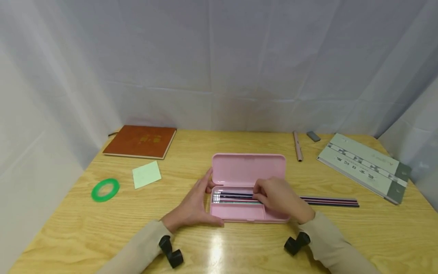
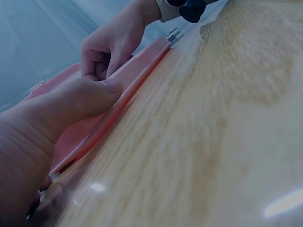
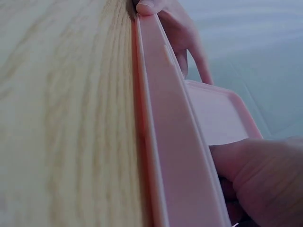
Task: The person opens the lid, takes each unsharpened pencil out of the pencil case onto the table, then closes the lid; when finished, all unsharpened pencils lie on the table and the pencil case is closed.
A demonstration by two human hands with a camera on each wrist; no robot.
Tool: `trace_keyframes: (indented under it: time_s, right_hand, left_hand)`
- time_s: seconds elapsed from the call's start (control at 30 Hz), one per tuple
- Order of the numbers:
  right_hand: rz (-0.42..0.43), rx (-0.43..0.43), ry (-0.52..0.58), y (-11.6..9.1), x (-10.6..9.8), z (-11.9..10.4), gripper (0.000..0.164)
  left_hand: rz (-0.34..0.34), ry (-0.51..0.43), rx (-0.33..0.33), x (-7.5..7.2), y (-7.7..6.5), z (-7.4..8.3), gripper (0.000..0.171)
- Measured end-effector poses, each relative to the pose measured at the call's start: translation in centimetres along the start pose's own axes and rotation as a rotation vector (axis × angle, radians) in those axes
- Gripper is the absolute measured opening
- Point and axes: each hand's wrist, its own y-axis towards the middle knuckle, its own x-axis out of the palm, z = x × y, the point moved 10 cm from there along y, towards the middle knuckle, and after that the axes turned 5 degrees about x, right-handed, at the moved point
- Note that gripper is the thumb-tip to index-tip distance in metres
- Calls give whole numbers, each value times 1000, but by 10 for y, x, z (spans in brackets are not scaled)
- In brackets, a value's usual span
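Observation:
An open pink pencil case [image 1: 239,220] lies in front of me, its lid [image 1: 248,169] tipped back. My left hand [image 1: 193,205] holds the case's left end, thumb along the front edge and fingers by the hinge corner; in the left wrist view the thumb [image 2: 90,97] rests over the front wall. Several pencils [image 1: 236,198], dark and striped with silvery left ends, lie in the back compartment. My right hand [image 1: 278,196] reaches into the case with curled fingers, pinching at these pencils; its fingertips are partly hidden behind the case wall in the right wrist view.
More pencils [image 1: 332,201] lie right of the case. Further right sits a grey-green notebook [image 1: 362,167]; behind are a pink pen [image 1: 297,146] and a grey eraser [image 1: 313,136]. On the left are a brown notebook [image 1: 140,141], pale green sticky notes [image 1: 146,175] and a green tape roll [image 1: 96,193].

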Motion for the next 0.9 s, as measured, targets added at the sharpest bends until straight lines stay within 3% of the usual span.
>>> trace_keyframes:
  time_s: [0.27, 0.4, 0.57, 0.7, 0.9]
  right_hand:
    - [-37, 55, 47, -5, -6, 6, 7]
    - [13, 30, 87, -17, -24, 13, 5]
    - [132, -28, 115, -51, -50, 37, 2]
    - [177, 62, 88, -84, -64, 69, 2]
    - [236, 141, 16, -132, -77, 111, 17]
  left_hand:
    - [-4, -15, -4, 0, 0, -2, 148]
    - [-7, -8, -17, 0, -1, -3, 149]
    - [-6, -17, -8, 0, 1, 0, 149]
    - [-5, -14, -8, 0, 1, 0, 149]
    - [-5, -5, -8, -1, 2, 0, 150]
